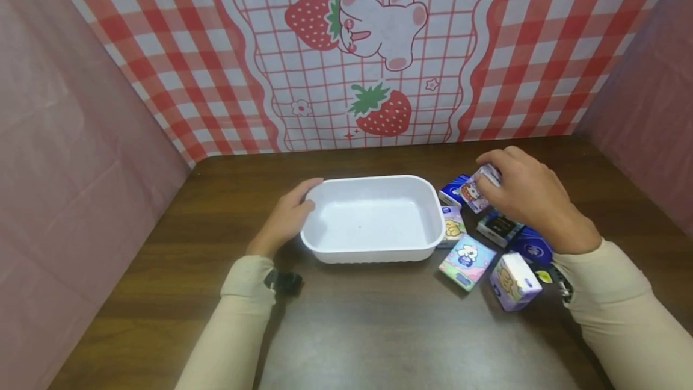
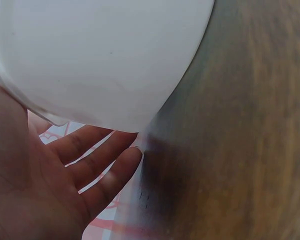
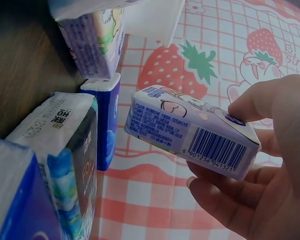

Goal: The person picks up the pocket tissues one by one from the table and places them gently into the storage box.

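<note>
My left hand [image 1: 284, 218] holds the left end of a white plastic tub [image 1: 373, 256], thumb over its rim and the other fingers along the outer wall. Nothing lies in the tub. Above a pile of tissue packs on the right, my right hand [image 1: 527, 191] pinches a small purple tissue pack [image 3: 190, 132] with a cartoon print. Its barcode side shows in the right wrist view, with the pack raised off the others. Closest to that hand are a blue pack [image 1: 452, 190] and a dark pack [image 1: 499, 229].
Beside the tub's right end lie a purple pack [image 1: 453, 229] and a pastel pack [image 1: 468, 262]. A lilac pack [image 1: 514, 281] stands nearer the front, and another blue pack [image 1: 533, 247] is partly behind the right wrist. A checked strawberry cloth [image 1: 346, 107] hangs behind the wooden table [image 1: 206, 257].
</note>
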`<state>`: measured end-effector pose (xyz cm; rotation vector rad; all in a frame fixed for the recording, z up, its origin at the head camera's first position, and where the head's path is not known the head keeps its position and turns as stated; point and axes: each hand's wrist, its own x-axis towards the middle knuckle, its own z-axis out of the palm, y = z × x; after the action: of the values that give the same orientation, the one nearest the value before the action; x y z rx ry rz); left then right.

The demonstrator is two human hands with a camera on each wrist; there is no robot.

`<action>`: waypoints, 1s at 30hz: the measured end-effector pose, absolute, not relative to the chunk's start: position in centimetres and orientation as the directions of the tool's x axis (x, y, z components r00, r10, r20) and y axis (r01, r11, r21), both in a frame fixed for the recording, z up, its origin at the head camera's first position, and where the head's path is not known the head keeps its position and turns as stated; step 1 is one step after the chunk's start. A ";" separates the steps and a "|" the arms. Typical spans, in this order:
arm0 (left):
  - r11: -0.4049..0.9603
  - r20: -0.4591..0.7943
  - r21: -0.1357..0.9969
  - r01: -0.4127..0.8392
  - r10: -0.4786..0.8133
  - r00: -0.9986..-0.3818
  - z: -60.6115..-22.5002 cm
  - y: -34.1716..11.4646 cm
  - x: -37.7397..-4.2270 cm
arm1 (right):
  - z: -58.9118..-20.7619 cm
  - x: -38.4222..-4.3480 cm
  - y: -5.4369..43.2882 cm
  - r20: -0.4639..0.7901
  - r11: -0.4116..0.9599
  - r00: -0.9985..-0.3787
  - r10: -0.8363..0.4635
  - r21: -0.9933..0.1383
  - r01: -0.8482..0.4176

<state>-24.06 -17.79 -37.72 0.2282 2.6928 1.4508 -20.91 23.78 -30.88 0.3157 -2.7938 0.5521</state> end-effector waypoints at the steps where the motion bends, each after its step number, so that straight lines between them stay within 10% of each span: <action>1: 0.543 0.005 0.835 0.095 0.165 -0.986 -37.7 -17.8 -24.1 | -30.9 -20.9 23.8 0.312 0.902 -0.937 -0.156 -0.341 -0.264; 30: 0.537 -0.006 0.839 0.080 0.156 -0.988 -37.7 -17.7 -23.9 | -30.6 -20.5 23.0 0.416 0.899 -0.894 -0.165 -0.309 -0.310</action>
<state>-23.93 -17.73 -37.68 0.2061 2.6842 1.4592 -20.50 23.05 -30.59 0.3490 -2.6796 0.5249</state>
